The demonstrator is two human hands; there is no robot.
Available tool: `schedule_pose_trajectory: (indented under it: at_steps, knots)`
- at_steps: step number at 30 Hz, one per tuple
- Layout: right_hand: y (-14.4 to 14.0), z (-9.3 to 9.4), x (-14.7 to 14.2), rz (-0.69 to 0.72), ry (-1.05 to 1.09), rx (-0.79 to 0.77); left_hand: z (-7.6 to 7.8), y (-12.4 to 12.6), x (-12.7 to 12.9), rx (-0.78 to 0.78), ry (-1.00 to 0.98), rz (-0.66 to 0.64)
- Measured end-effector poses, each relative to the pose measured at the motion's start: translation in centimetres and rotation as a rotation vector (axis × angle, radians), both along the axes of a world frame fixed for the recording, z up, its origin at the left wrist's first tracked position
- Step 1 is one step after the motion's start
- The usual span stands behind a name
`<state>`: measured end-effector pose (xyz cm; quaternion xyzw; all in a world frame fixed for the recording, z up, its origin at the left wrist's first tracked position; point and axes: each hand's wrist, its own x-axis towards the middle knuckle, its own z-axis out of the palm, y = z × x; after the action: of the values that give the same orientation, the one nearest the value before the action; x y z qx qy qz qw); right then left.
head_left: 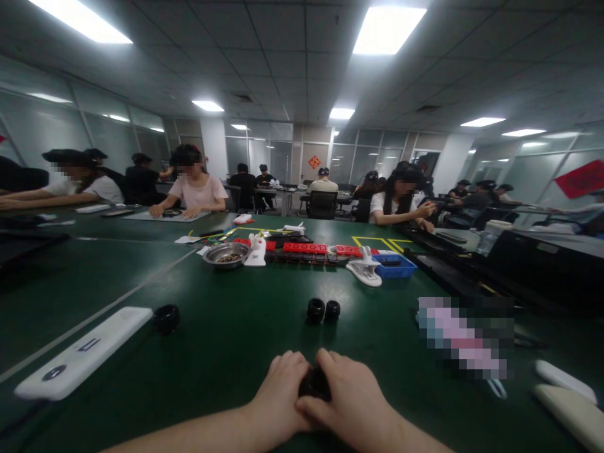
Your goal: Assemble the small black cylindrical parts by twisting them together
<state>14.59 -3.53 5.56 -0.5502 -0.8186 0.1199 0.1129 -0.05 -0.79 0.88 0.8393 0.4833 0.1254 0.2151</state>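
Close to the near edge of the table, my left hand (282, 391) and my right hand (353, 391) are closed together around a small black round piece (315, 384). The right thumb crosses its near side, and the fingers hide much of it, so its exact kind does not show. Just beyond my hands stand two short black ribbed cylinders (316, 310), side by side. Off to the left, a similar black ribbed ring (166, 319) sits beside the end of a long white device (87, 352).
Across the green table (264, 302) lie a metal bowl of small parts (226, 256), a row of red boxes (304, 248), a white clamp (365, 270) and a blue bin (395, 267). Black cases (542, 270) are at right. Several people sit farther off.
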Motion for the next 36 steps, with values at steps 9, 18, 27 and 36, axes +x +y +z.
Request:
schedule_pose_trajectory:
  at_steps: [9, 18, 27, 36]
  knots:
    - [0.5, 0.9, 0.4, 0.139, 0.164, -0.075, -1.2, 0.8, -0.2, -0.006, -0.066, -0.020]
    - [0.4, -0.1, 0.3, 0.279, 0.085, 0.046, -0.8, 0.6, -0.1, 0.061, -0.008, -0.031]
    - [-0.2, -0.4, 0.2, 0.171, 0.180, 0.057, -0.4, 0.3, -0.5, 0.035, 0.009, -0.064]
    - [0.3, -0.1, 0.6, 0.250, 0.305, -0.025, -1.0, 0.4, -0.8, 0.048, -0.047, -0.072]
